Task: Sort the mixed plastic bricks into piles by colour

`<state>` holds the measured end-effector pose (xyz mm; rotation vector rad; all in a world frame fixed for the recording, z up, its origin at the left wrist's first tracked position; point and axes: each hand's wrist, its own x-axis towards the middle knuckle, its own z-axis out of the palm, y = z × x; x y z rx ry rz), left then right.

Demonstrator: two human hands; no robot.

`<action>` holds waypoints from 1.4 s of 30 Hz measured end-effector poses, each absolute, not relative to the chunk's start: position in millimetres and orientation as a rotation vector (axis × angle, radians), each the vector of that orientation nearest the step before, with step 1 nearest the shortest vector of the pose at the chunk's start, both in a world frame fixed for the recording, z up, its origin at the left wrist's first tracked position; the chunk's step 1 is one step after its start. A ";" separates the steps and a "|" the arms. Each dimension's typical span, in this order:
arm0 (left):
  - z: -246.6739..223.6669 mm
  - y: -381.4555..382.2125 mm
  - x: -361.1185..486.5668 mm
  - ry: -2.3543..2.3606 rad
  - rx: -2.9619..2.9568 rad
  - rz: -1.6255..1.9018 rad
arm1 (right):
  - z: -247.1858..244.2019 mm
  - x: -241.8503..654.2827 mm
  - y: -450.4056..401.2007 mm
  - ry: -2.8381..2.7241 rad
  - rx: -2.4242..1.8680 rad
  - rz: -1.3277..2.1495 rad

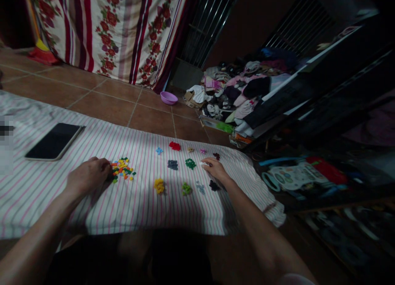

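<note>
My left hand (89, 174) rests at the left edge of a mixed heap of small coloured pieces (122, 169), its fingers curled together; what they hold, if anything, is hidden. My right hand (215, 169) is at the right, fingertips together over small white pieces (204, 164). Around it are single-colour piles: green (190, 163), black (214, 185), pink (203, 151), dark red (216, 156) and pale grey (200, 188). Farther left lie yellow (159, 186), lime (186, 188), dark grey (173, 165), red (174, 146), light blue (159, 150) and tan (190, 149) piles.
A phone (54, 141) lies on the striped cloth (123, 211) at the left. Beyond the cloth, a purple basin (168, 98) stands on the tiled floor near heaped clothes (240, 85). A dark shelf with various items is at the right.
</note>
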<state>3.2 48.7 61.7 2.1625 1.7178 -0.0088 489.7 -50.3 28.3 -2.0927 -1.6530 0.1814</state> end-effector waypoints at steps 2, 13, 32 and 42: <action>59.7 49.8 3.0 1.705 2.173 -0.014 | 28.6 487.4 -48.5 -1.653 -2.078 0.181; 60.4 49.4 3.2 1.717 2.142 -0.061 | 24.5 479.5 -41.7 -1.501 -2.257 0.111; 55.3 51.8 1.7 1.741 2.169 -0.052 | 46.4 495.3 -75.6 -0.929 -2.169 0.428; 53.2 52.7 1.2 1.724 2.183 -0.024 | 38.9 475.0 -72.3 -1.054 -2.419 0.394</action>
